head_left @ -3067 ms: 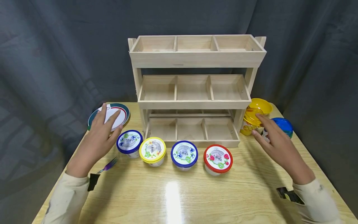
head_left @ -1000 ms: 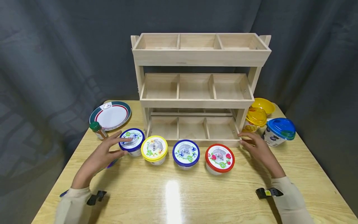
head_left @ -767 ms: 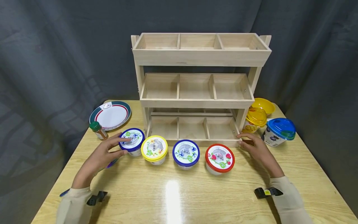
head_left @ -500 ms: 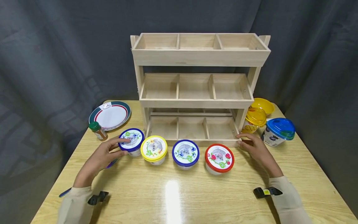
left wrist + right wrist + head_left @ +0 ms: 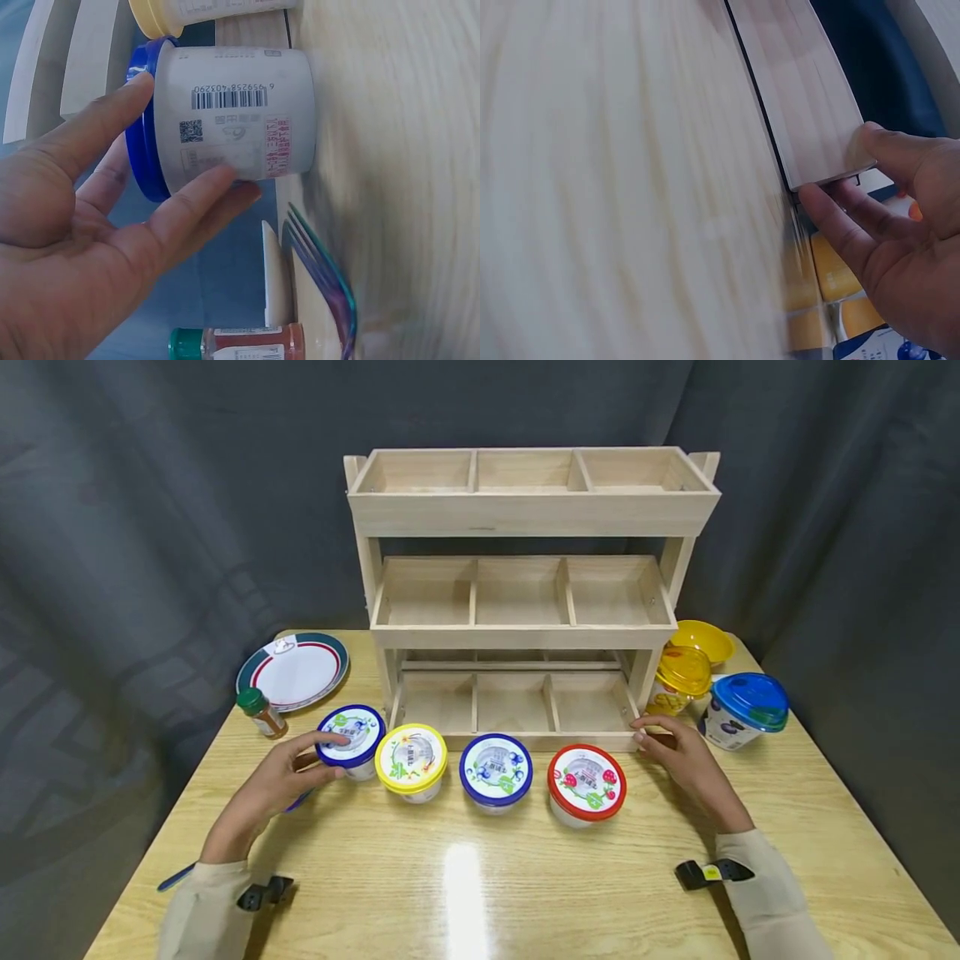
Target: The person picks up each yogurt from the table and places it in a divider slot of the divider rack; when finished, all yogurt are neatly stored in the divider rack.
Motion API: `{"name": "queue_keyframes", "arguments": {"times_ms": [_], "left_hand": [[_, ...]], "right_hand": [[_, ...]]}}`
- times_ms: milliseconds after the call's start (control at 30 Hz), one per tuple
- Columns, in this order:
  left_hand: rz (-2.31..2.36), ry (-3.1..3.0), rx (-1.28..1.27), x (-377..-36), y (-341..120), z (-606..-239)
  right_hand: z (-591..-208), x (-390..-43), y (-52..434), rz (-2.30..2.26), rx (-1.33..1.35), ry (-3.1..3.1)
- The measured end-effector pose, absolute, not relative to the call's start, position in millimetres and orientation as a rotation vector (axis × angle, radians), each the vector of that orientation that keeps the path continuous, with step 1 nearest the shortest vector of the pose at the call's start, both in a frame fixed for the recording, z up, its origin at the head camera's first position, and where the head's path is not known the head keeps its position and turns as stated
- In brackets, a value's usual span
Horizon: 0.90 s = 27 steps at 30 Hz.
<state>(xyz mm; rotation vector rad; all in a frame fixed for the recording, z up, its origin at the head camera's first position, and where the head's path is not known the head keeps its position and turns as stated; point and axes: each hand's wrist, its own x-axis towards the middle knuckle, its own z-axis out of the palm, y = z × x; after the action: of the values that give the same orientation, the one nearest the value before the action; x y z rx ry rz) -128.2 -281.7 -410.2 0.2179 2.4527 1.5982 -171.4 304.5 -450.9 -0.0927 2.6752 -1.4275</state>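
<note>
My left hand [image 5: 272, 781] grips the leftmost blue-lidded tub [image 5: 232, 112], a white food tub with blueberries printed on its lid. In the left wrist view, one digit meets the lid's rim while other fingers lie along the tub's side. A yellow-lidded tub [image 5: 411, 760], another blue-lidded tub [image 5: 495, 770] and a red-lidded tub [image 5: 587, 783] continue the row to the right. My right hand [image 5: 690, 760] pinches the lower right front corner of the three-tier wooden shelf [image 5: 810, 97]. The shelf's divided trays show bare bottoms.
Left are a green-rimmed plate [image 5: 298, 670], a green-capped spice bottle [image 5: 262, 713] and a fork [image 5: 322, 274]. A blue handle [image 5: 176, 877] pokes out by the left sleeve. At right stand a yellow bowl [image 5: 705, 642], a yellow-lidded cup [image 5: 678, 681] and a blue-lidded cup [image 5: 744, 710].
My left hand has come down from over the plate onto the leftmost tub, uncovering the spice bottle. My right hand has moved left from the cups to the shelf's corner. Lately both barely move.
</note>
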Motion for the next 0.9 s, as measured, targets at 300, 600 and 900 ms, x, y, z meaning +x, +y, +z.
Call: {"name": "queue_keyframes", "arguments": {"times_ms": [300, 600, 900], "left_hand": [[1.642, 2.467, 0.224, -127.8, -282.2, -414.1], [1.675, 2.461, 0.188, -126.8, -281.2, -416.2], [1.657, 2.493, 0.129, -125.4, -282.3, -415.1]], "right_hand": [[-451.3, -171.8, 303.0, -1.445, -0.058, 2.674], [-454.2, -171.5, 304.8, -1.468, -0.036, 2.653], [-453.9, -171.4, 302.6, -1.464, -0.002, 2.655]]}}
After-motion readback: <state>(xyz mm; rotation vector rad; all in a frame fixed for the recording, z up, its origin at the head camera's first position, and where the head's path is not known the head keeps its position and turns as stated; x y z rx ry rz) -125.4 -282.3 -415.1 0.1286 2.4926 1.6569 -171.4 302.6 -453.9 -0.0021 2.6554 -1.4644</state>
